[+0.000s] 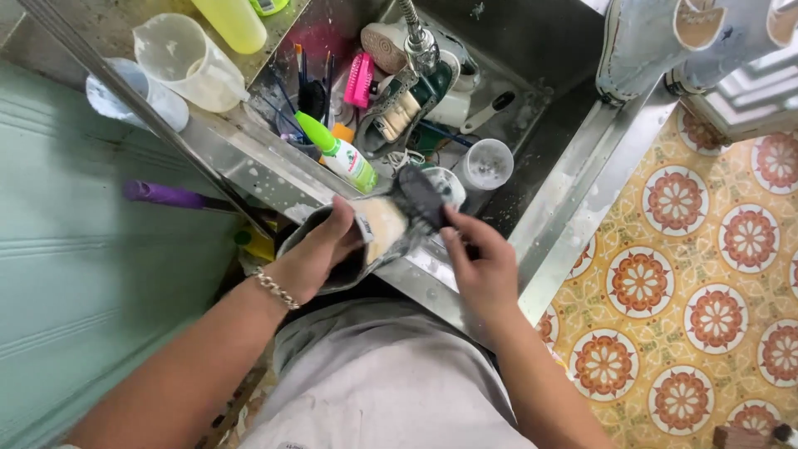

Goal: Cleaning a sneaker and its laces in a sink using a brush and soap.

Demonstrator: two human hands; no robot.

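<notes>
Left hand [320, 249] is gripping a grey shoe [366, 237] over the near rim of the steel sink [544, 208], fingers wrapped round the shoe's heel end, thumb on top, pale insole facing up. Forearm is coming in from the lower left, chain bracelet [276, 289] on the wrist.

Shoe is sitting between the two hands, long axis running roughly left-to-right and tilting up toward the sink, toe end toward the right hand.

Right hand [482, 262] is closing on a dark scrub brush [422, 198], pressing it against the shoe's toe end; fingers curled, forearm coming in from the lower right.

Beyond the shoe, inside the sink: green-and-white squeeze bottle [341, 154] lying tilted near the left wall, pink brush [359, 81] toward the far left corner, white cup [486, 164] just past the right hand. Clear measuring jug [187, 60] is standing on the ledge left of the sink. Two pale shoes [665, 41] are propped at the sink's far right corner.
</notes>
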